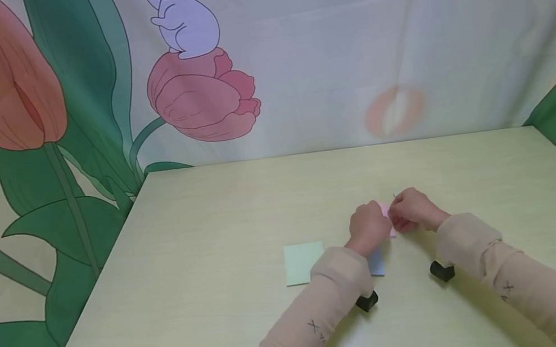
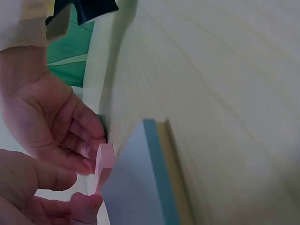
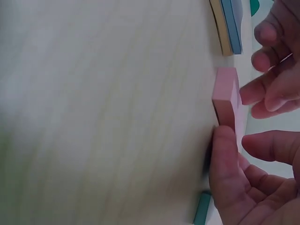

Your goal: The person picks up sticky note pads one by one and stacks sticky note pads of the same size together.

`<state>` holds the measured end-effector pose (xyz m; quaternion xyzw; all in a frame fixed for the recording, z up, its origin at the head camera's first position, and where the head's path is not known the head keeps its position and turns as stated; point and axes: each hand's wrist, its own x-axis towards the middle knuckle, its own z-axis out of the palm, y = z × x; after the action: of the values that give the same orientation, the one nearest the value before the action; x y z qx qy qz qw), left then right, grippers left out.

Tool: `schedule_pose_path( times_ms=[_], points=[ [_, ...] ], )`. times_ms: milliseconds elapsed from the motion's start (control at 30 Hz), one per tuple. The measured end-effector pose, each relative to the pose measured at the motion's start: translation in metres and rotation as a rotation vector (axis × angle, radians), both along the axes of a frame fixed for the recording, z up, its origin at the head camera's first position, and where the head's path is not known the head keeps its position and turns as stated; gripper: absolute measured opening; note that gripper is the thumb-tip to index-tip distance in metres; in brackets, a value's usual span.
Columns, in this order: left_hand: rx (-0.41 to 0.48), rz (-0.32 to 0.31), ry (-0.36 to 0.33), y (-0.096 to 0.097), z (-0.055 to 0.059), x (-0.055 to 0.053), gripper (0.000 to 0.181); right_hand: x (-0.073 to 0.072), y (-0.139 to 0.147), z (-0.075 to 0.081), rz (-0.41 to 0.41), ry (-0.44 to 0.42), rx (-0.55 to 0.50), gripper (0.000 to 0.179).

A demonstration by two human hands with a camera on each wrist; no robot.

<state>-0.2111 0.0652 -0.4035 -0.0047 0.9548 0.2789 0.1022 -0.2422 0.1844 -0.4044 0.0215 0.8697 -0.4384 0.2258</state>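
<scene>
A pink sticky note pad lies on the table between the two hands. My right hand pinches its right-hand end, with one fingertip low against the side and another over the top face. My left hand is at the pad's other side, its fingertips right at the top face and a gap between its thumb and finger. Close beside the left hand is a blue pad lying on a yellowish one, partly hidden by the wrist in the head view. A dark green block-like piece is beside the right hand.
A pale green square pad lies to the left of the left forearm. Black wrist cameras hang under both sleeves. The pale table ends at a printed curtain behind.
</scene>
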Motion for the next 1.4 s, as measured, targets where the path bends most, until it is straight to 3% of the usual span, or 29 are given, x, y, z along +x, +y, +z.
schedule_pose_path(
  times_ms=[367, 533, 567, 767, 800, 967, 1400],
  points=[
    [-0.033, 0.033, -0.014, -0.004, 0.000, 0.000, 0.030, 0.002, -0.004, 0.000, 0.029, -0.017, 0.027, 0.018],
    [-0.004, 0.034, -0.002, -0.004, 0.000, 0.001, 0.031, 0.001, -0.003, 0.000, 0.022, -0.030, 0.043, 0.018],
    [-0.002, 0.033, 0.012, -0.004, -0.004, -0.002, 0.031, 0.001, -0.003, 0.000, 0.024, -0.033, 0.048, 0.018],
    [-0.001, -0.012, 0.030, -0.003, -0.005, -0.002, 0.026, 0.003, 0.000, 0.000, 0.036, -0.053, 0.079, 0.020],
    [0.002, -0.021, 0.021, -0.004, -0.001, 0.001, 0.026, 0.003, 0.001, 0.000, 0.037, -0.054, 0.085, 0.020],
    [-0.016, -0.047, 0.028, -0.001, -0.001, 0.004, 0.031, 0.007, 0.003, -0.001, 0.051, -0.052, 0.109, 0.017],
    [-0.053, -0.109, 0.014, 0.003, 0.000, 0.012, 0.030, 0.024, 0.009, 0.001, 0.090, -0.054, 0.110, 0.013]
  ],
)
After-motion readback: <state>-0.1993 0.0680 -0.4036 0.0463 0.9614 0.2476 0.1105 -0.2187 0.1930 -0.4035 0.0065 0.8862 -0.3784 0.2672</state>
